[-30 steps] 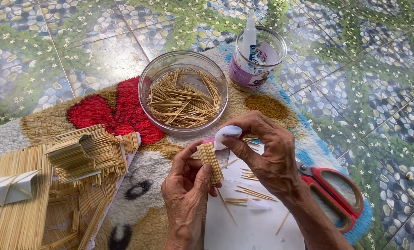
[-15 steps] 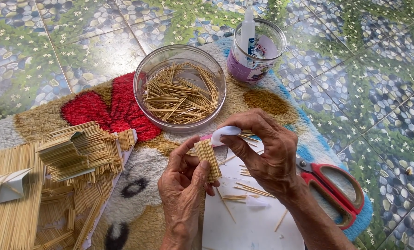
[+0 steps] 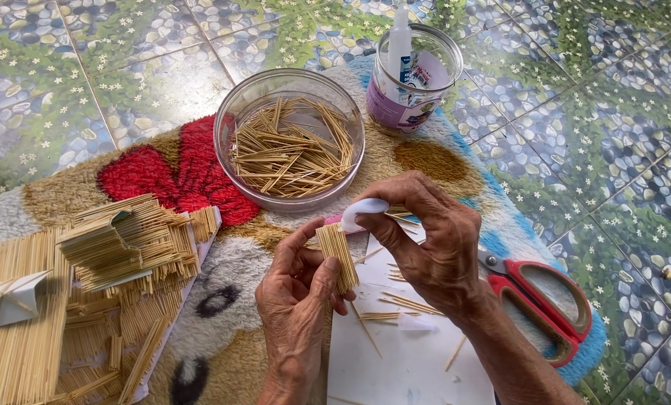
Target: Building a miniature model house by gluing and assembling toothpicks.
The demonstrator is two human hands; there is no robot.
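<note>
Both hands lower over patterned rug

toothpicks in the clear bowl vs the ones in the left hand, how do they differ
The thin wooden toothpicks in the clear round bowl lie loose and crisscrossed, pointing every way; the small flat bundle of toothpicks in the left hand is lined up side by side, roughly upright. The bowl's heap is far larger. The bundle is pinched by fingers, while the right hand holds a white strip above it. Both are pale wood.

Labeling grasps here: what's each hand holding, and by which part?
Left hand pinches a small flat panel of sticks by its lower end, thumb in front. Right hand holds a small white piece at its fingertips, by its right end.
</note>
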